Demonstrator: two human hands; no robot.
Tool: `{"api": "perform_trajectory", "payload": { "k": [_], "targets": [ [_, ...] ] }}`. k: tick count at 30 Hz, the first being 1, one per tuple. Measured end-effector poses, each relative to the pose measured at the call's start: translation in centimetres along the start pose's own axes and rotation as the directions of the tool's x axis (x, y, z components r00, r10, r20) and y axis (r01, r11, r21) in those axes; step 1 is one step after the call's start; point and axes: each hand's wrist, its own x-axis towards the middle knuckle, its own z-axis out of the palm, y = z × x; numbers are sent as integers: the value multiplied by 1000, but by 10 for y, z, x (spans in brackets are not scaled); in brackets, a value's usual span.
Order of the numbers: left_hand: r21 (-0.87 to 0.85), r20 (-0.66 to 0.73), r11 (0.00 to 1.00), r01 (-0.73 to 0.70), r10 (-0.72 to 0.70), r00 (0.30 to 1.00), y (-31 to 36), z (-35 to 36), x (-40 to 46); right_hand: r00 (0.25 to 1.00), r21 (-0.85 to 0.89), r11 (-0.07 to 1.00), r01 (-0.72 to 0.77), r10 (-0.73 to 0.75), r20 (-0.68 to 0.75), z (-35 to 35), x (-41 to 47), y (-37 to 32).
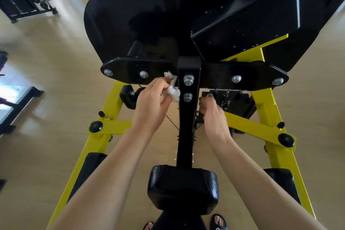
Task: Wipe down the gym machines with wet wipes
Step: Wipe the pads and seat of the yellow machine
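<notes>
Pinching wet wipe (172, 87), limp and light, bunched: left hand (151, 106). Right hand (212, 115) gripped black post (188, 117).

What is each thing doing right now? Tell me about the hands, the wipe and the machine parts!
Left hand: grip closed on the wipe.
Crumpled white wet wipe: bunched up, pressed against the machine.
Right hand: fingers curled around a black machine part.
Black metal crossbar: bolted on, shiny.
Black padded seat: unoccupied.
</notes>
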Motion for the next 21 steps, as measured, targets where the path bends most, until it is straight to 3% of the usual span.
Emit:
{"api": "perform_trajectory", "payload": {
  "k": [2, 3, 5, 7, 10, 13, 17, 19, 21],
  "targets": [
    [51, -33, 999, -20, 22, 999, -4, -4, 3, 949, -35, 965, 262, -264, -174, -3, -20, -19],
    [60, -62, 998, -35, 38, 997, 0, -8, 7, 871, -102, 899, 426, -438, -222, -3, -28, -31],
    [52, -137, 998, -46, 53, 989, 12, -16, 20, 666, -239, 692, 681, -721, -191, 1, -31, -55],
    [82, -212, 995, -51, 68, 975, 17, -23, 33, 521, -362, 500, 786, -852, -46, 10, -19, -75],
    [173, -220, 983, -57, 95, 971, 4, -24, 43, 475, -512, 302, 804, -844, 247, 31, 7, -93],
    [239, -195, 965, -110, 159, 968, -13, -18, 35, 387, -681, 70, 729, -862, 327, 44, 26, -84],
    [172, -249, 985, 26, 18, 968, -23, -6, 23, 289, -693, 35, 720, -923, 253, 45, 32, -73],
    [179, -270, 980, 82, -32, 962, -21, -3, 22, 283, -702, 24, 712, -924, 256, 46, 33, -73],
    [230, -281, 971, 57, 11, 960, -15, -6, 25, 282, -702, 25, 711, -926, 253, 47, 34, -72]
  ]
}}
